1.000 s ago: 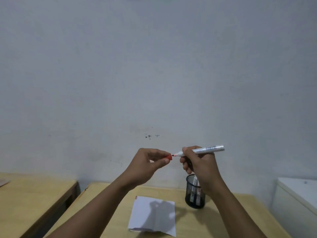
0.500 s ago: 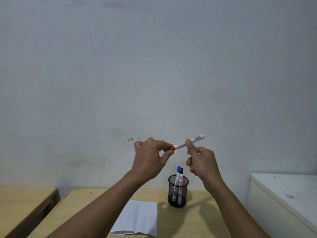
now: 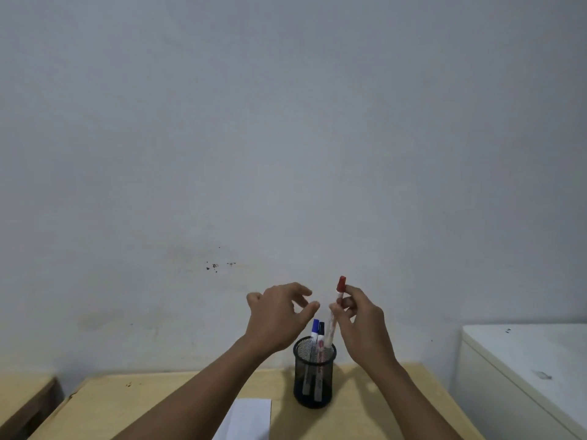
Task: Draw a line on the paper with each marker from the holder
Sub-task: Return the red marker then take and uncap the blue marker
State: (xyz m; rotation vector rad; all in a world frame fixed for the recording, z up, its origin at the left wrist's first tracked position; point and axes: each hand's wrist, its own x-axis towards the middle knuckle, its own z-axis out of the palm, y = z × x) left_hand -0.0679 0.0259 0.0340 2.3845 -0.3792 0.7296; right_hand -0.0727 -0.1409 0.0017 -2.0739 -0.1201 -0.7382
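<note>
My right hand (image 3: 362,322) holds a red-capped marker (image 3: 336,306) upright, cap on top, with its lower end just above the black mesh holder (image 3: 313,392). A blue-capped marker (image 3: 314,327) and a black-capped marker (image 3: 321,328) stand in the holder. Left of the red marker my left hand (image 3: 279,315) floats with fingers spread, holding nothing. The white paper (image 3: 247,419) lies on the wooden table (image 3: 152,395) in front of the holder, partly hidden by my left forearm.
A white cabinet (image 3: 521,369) stands right of the table. A second wooden desk (image 3: 22,398) sits at the left, across a gap. A plain grey wall fills the background.
The cap went onto the red marker and my left hand let go. My right hand turned the marker from level to upright and brought it over the holder.
</note>
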